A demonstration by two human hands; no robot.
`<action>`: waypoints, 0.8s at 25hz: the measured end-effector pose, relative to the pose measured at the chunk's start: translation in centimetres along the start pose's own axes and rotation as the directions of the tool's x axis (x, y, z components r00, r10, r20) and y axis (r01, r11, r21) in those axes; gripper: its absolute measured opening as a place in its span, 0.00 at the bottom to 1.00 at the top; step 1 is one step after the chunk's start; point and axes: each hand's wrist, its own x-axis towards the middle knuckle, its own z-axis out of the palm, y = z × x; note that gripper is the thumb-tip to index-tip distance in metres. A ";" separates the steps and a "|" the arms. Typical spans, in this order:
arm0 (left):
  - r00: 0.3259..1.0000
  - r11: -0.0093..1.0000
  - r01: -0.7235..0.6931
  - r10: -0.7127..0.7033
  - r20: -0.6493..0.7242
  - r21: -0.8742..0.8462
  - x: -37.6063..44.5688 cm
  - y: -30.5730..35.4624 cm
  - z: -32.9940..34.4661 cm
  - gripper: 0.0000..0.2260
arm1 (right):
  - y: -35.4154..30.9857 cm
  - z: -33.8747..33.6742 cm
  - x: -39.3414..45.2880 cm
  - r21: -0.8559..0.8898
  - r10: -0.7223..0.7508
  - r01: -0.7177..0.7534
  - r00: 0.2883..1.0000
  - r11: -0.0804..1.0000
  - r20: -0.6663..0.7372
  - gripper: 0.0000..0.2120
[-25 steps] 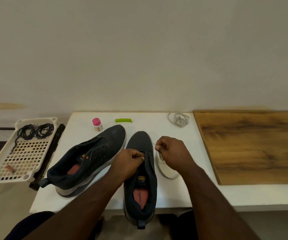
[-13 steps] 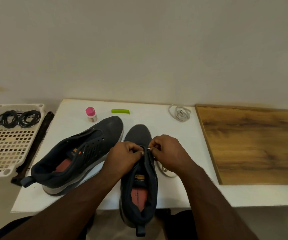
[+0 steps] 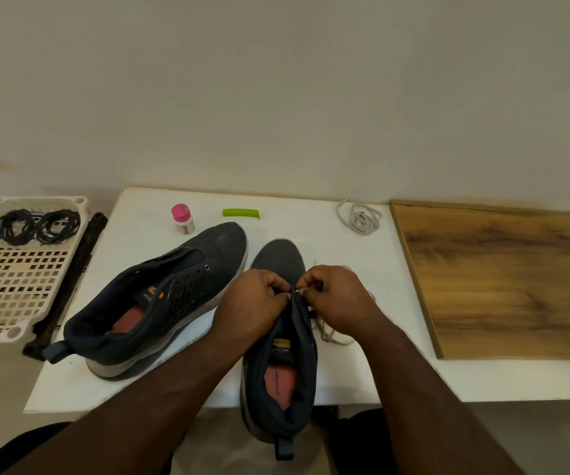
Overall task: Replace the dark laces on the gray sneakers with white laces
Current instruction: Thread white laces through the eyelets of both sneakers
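Sneaker point(image 3: 278, 368) at 6 o'clock, unlaced
Left hand point(image 3: 252, 308) grips its eyelet edge; right hand point(image 3: 336, 299) pinches white lace point(image 3: 328, 332) tip

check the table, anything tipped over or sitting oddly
One thing: the left sneaker lies tipped on its side on the white table, its pale sole facing the near edge. The right sneaker overhangs that edge while both hands work a white lace into it. Nothing looks spilled or damaged.
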 end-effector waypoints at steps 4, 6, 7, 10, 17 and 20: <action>0.998 0.997 -0.022 0.026 -0.053 0.077 -0.2 0.1 0.5 0.02 | 0.6 0.5 0.2 0.063 0.035 -0.033 0.999 0.997 -0.028 0.15; 0.997 0.995 -0.030 0.037 -0.067 0.096 -0.2 0.0 0.8 0.02 | 0.7 0.7 0.3 0.076 0.052 -0.049 0.998 0.996 -0.034 0.15; 0.997 0.994 -0.035 0.043 -0.065 0.108 -0.1 -0.1 0.9 0.03 | 0.7 0.7 0.3 0.078 0.056 -0.053 0.998 0.996 -0.038 0.15; 0.994 0.984 -0.075 0.086 -0.066 0.163 0.1 -0.6 1.2 0.04 | 0.7 0.5 0.2 0.075 0.042 -0.040 0.999 0.996 -0.033 0.12; 0.978 0.951 -0.206 0.190 0.091 0.230 0.8 -0.7 -0.2 0.04 | 0.7 0.4 0.1 0.080 0.041 -0.037 0.998 0.996 -0.050 0.04; 0.970 0.972 -0.214 0.200 0.135 0.098 1.2 -0.7 -1.4 0.05 | 0.5 0.6 -0.1 0.070 0.012 -0.007 0.997 0.998 -0.071 0.03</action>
